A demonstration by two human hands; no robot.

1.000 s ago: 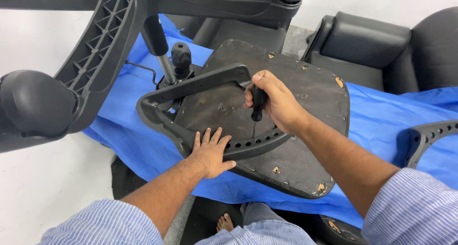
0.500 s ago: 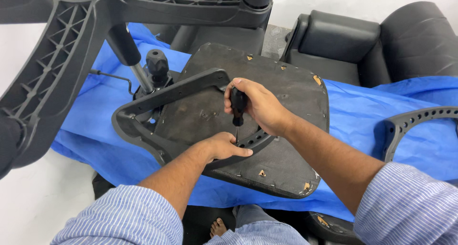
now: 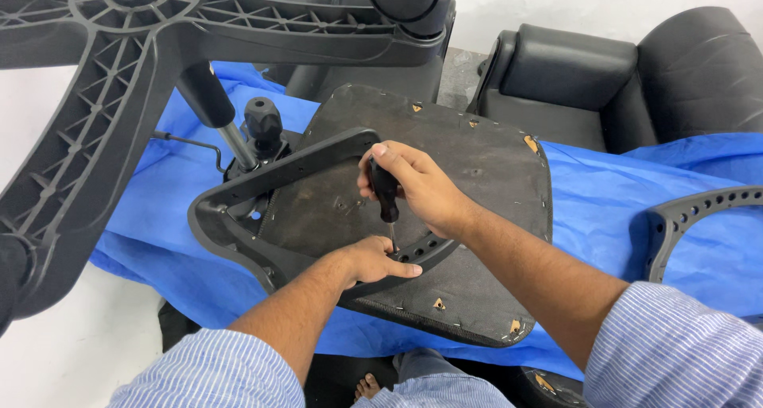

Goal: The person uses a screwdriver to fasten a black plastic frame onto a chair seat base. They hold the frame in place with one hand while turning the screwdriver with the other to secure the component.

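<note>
A person is looking down at their own two bare hands, working on an upturned office chair seat (image 3: 477,177) that is lying underside-up on a blue sheet (image 3: 604,209).

The right hand (image 3: 417,187) is closing in a fist around the black handle of a screwdriver (image 3: 385,197), holding it nearly upright so that its thin shaft is pointing straight down. The tip is meeting a curved black plastic armrest bracket (image 3: 278,177), at a row of small holes just below the fist.

The left hand (image 3: 373,261) is lying just below and beside the tool tip, palm down on the bracket's rim, fingers mostly together and the forefinger stretching toward the shaft. It appears to be pressing the bracket flat against the seat and steadying the spot being worked. Whether it is pinching a small screw, I cannot tell.

Beyond the left hand, the chair's star-shaped black base (image 3: 159,34) is sticking up toward the camera on its metal column. Beyond the right hand, a black padded armchair (image 3: 604,74) is standing. To the right of the right forearm, a second curved bracket (image 3: 691,213) is lying on the sheet.
</note>
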